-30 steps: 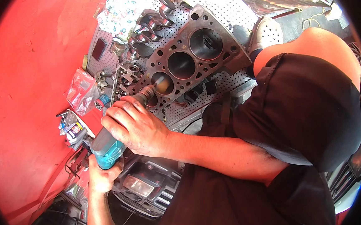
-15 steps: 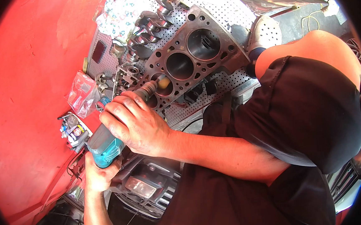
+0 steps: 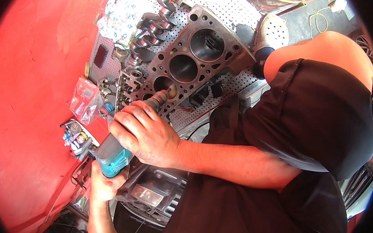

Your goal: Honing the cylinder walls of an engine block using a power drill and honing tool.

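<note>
A teal and grey power drill is held in both hands. My left hand wraps round its rear grip, and my right hand is closed over the body from above, just behind the chuck. A yellowish tip on the drill reaches into a cylinder bore, near the bore's wall. That bore belongs to a bare metal engine block with a row of round bores. The right hand hides part of the block's near-left end. Most of the drill's grip is covered by my left hand.
A crankshaft lies beyond the block on a perforated metal table. Loose metal parts, a phone and a clear plastic bag sit at the left by a red panel. A car headlight is below the drill.
The drill and both hands have shifted slightly right and down. Its yellowish tip now sits closer to the near side of the bore. Both hands keep their grip.
</note>
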The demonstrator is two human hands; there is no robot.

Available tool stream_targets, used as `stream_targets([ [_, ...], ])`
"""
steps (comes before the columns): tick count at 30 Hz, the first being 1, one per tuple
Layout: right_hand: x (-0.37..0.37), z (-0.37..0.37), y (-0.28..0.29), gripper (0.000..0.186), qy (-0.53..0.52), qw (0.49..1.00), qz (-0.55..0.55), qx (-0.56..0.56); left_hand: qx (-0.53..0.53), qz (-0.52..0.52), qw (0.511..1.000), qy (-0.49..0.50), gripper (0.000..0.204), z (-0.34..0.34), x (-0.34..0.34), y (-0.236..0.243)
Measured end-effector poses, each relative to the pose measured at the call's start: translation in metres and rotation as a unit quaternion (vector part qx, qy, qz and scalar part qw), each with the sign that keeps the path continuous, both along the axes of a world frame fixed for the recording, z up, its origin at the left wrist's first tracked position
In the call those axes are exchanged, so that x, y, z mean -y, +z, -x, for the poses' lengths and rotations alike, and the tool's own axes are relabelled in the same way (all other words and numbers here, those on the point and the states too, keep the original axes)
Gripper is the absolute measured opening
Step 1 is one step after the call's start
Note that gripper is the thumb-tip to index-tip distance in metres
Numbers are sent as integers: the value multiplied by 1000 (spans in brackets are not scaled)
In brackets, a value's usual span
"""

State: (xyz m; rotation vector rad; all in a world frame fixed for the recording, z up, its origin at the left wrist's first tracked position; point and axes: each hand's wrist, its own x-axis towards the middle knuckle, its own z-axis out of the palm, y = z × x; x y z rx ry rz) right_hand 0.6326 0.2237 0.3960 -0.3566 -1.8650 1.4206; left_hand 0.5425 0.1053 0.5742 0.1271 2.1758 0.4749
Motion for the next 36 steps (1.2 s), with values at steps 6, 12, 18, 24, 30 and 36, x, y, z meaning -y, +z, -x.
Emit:
stream_targets([
  [6, 4, -4, -1, 48, 24, 999, -36, 31, -6, 22, 1000, 20, 26, -6, 6, 2],
  [12, 12, -1, -2, 55, 27, 999, -15, 15, -10, 39, 999, -3, 23, -3, 14, 2],
  [18, 15, 4, -4, 53, 34, 999, -8, 17, -4, 43, 999, 4, 18, -1, 15, 0],
  [24, 18, 11, -6, 52, 46, 999, -14, 20, -12, 42, 999, -9, 14, 2, 13, -1],
  [30, 16, 16, -4, 53, 47, 999, -16, 21, -22, 40, 999, -13, 14, 7, 13, 0],
  [36, 15, 23, -5, 52, 42, 999, -16, 26, -31, 41, 998, -25, 15, 11, 3, 0],
])
